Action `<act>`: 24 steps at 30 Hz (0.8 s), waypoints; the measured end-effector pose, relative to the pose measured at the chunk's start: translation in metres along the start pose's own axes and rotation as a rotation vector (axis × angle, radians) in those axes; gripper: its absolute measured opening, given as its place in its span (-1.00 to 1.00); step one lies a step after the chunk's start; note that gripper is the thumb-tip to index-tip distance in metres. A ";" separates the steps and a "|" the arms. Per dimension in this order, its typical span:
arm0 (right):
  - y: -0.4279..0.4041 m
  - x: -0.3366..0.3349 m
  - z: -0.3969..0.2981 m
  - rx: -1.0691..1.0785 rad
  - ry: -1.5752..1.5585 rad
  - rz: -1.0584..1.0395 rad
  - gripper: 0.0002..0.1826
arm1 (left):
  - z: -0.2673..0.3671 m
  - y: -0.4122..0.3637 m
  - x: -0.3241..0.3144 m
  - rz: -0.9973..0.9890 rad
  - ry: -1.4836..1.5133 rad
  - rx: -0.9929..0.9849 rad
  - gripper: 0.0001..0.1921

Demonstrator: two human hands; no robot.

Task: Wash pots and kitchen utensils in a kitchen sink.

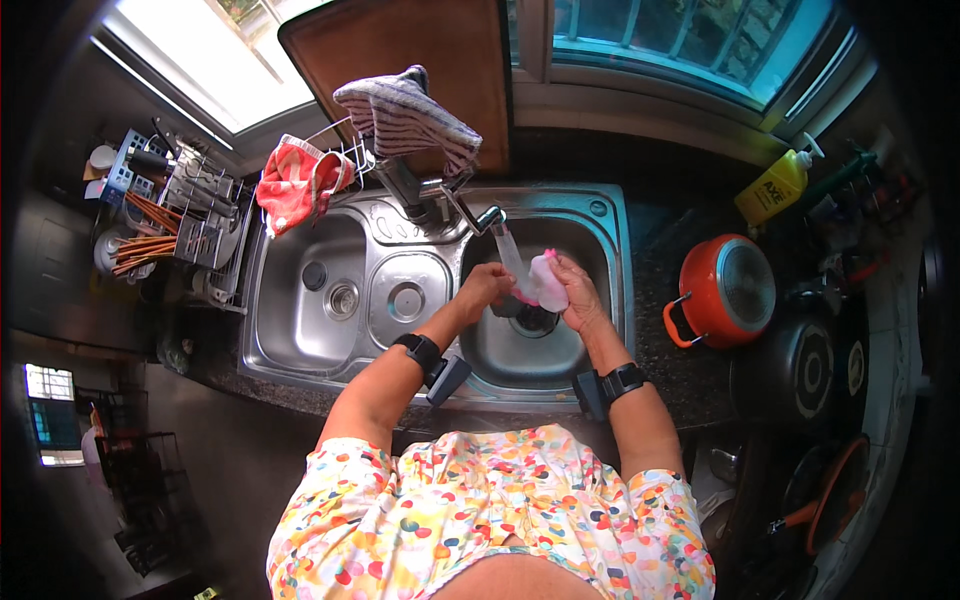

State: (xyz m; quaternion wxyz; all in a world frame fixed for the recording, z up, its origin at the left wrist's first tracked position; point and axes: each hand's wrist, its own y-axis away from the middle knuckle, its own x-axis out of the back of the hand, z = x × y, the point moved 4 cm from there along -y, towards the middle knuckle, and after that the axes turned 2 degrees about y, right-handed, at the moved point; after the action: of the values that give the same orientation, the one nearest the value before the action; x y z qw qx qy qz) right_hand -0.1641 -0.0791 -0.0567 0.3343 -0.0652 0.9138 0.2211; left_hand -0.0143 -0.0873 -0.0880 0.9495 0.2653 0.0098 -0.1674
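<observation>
Water runs from the faucet into the right sink basin. In my right hand is a small pale pink item with brighter pink edging, perhaps cloth or a soft pouch; its exact kind cannot be told. My left hand is just left of the stream, fingers pinched at the pink edge of what seems to be the same item. Both hands are above the basin, and a dark round drain part shows below them.
Left of the hands are a second basin and a dish rack with chopsticks. A red cloth and a striped cloth hang near the faucet. On the right stand an orange pot and a yellow pump bottle.
</observation>
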 end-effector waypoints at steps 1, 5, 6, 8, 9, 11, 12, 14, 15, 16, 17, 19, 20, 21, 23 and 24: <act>0.001 -0.004 -0.002 -0.019 0.060 -0.033 -0.79 | 0.000 0.000 0.000 0.063 0.022 0.028 -0.80; 0.002 -0.020 -0.001 -0.134 0.247 -0.168 -0.80 | -0.012 -0.009 -0.006 -0.014 -0.132 -0.363 -0.74; 0.002 -0.018 -0.004 -0.090 0.333 -0.195 -0.79 | -0.010 -0.010 -0.009 -0.040 -0.414 -0.297 -0.70; 0.000 -0.011 -0.008 -0.049 0.420 -0.222 -0.79 | -0.005 -0.009 -0.010 -0.066 -0.692 -0.224 -0.67; -0.001 -0.002 -0.012 -0.012 0.473 -0.104 -0.78 | 0.003 -0.005 -0.003 0.115 -0.837 -0.267 -0.71; -0.004 0.014 -0.013 0.024 0.525 0.012 -0.78 | 0.008 -0.003 0.013 0.301 -0.978 -0.306 -0.75; -0.009 0.027 -0.009 0.082 0.577 0.116 -0.76 | 0.007 -0.005 0.021 0.261 -0.935 -0.401 -0.74; -0.020 0.063 0.008 0.161 0.608 0.275 -0.75 | 0.008 -0.014 0.016 -0.080 -0.123 -0.294 -0.71; -0.022 0.073 0.018 0.161 0.609 0.281 -0.75 | 0.017 -0.011 0.008 -0.086 -0.121 -0.293 -0.71; -0.021 0.083 0.028 0.076 0.547 0.378 -0.73 | 0.023 -0.006 0.003 -0.031 0.061 -0.177 -0.71; -0.017 0.093 0.038 -0.007 0.483 0.476 -0.72 | 0.027 -0.001 -0.003 0.022 0.241 -0.060 -0.71; -0.002 0.056 0.045 -0.193 0.302 0.489 -0.66 | 0.040 0.014 -0.005 0.024 0.347 -0.056 -0.69; 0.000 0.046 0.053 -0.328 0.127 0.460 -0.67 | 0.042 0.017 -0.010 0.003 0.454 -0.052 -0.66; 0.002 0.034 0.058 -0.456 -0.048 0.423 -0.68 | 0.040 0.016 -0.011 0.002 0.451 -0.057 -0.66; -0.002 0.004 0.062 -0.460 -0.153 0.249 -0.71 | 0.028 0.017 -0.007 0.002 0.377 -0.047 -0.68; -0.003 -0.009 0.061 -0.454 -0.256 0.087 -0.74 | 0.029 0.020 -0.011 -0.064 0.412 -0.070 -0.67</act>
State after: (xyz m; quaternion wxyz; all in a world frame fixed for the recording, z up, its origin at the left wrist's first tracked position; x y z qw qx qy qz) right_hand -0.1215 -0.0545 -0.0932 0.4142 -0.0705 0.7931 0.4410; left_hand -0.0205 -0.0824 -0.0515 0.9303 0.2603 0.2178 -0.1393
